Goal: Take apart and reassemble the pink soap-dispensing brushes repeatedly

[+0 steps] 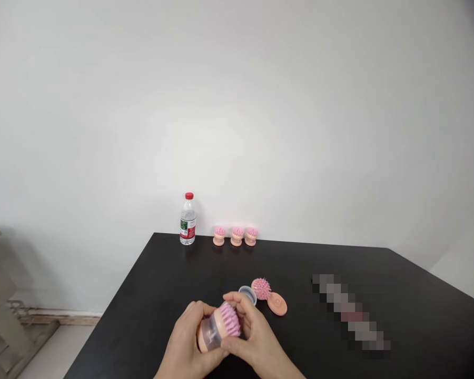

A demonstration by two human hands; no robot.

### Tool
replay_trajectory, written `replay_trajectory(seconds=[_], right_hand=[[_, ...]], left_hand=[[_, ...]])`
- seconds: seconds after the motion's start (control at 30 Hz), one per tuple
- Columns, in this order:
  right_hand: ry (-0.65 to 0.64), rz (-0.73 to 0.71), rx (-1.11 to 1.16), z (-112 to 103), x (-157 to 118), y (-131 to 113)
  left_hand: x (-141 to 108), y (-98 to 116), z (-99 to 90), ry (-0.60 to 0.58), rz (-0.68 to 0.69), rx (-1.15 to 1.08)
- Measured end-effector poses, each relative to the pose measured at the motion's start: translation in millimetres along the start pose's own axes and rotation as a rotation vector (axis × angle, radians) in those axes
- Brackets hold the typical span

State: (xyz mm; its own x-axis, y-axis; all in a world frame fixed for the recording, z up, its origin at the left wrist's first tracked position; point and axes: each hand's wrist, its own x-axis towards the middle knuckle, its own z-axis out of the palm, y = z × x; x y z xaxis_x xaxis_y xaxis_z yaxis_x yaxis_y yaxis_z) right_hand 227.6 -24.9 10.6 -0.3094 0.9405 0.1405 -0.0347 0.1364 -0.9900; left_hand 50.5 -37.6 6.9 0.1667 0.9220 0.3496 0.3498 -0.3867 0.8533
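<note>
Clasping a pink scrub brush (219, 327) between both hands (181, 339) (255, 337).

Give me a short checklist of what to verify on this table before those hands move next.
Hands on brush: ok, the left hand and right hand hold the pink-bristled brush.
Brush's clear band: cannot tell if seated; fingers partly cover it.
Loose parts: ok, grey-rimmed cap, spiky pink head and oval peach base lie on the black table.
Three brushes: ok, upright in a row.
Water bottle: ok, upright, capped.
</note>
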Motion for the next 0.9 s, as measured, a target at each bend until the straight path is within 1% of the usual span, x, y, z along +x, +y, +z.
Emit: replay_trajectory(seconds=[0.1,0.17,0.27,0.33,0.4,0.5,0.57,0.6,0.7,0.77,0.83,0.9], right_hand=[[-0.041,0.002,0.05,-4,-1,-6],[-0.054,-0.018,0.063,-8,0,-11],[-0.042,-0.065,0.057,-14,0,-21],[-0.035,-0.067,0.082,-17,0,-25],[-0.015,-0.053,0.126,-18,0,-26],[0.033,-0.041,0.196,-18,-1,-25],[0.06,-0.05,0.224,-20,-1,-25],[0.076,-0.057,0.221,-21,-1,-26],[0.146,-0.08,0.128,-23,2,-34],[0.147,-0.092,-0.028,-20,8,-40],[0.102,-0.114,-0.276,-10,19,-41],[0.053,-0.125,-0.527,2,34,-35]], left_hand=[[3,7,-6.1,-0.095,-0.125,-0.115],[5,9,-10.1,-0.106,-0.179,-0.213],[7,7,-13.8,-0.156,-0.241,-0.446],[7,5,-14.0,-0.185,-0.259,-0.598],[6,2,-12.6,-0.158,-0.279,-0.687],[6,1,-9.8,-0.098,-0.305,-0.752],[7,0,-9.8,-0.043,-0.312,-0.762],[8,0,-10.9,0.008,-0.315,-0.761],[13,-2,-17.9,0.226,-0.345,-0.75],[17,-7,-24.2,0.359,-0.358,-0.705],[20,-13,-29.8,0.461,-0.36,-0.628],[21,-19,-34.1,0.548,-0.357,-0.558]])
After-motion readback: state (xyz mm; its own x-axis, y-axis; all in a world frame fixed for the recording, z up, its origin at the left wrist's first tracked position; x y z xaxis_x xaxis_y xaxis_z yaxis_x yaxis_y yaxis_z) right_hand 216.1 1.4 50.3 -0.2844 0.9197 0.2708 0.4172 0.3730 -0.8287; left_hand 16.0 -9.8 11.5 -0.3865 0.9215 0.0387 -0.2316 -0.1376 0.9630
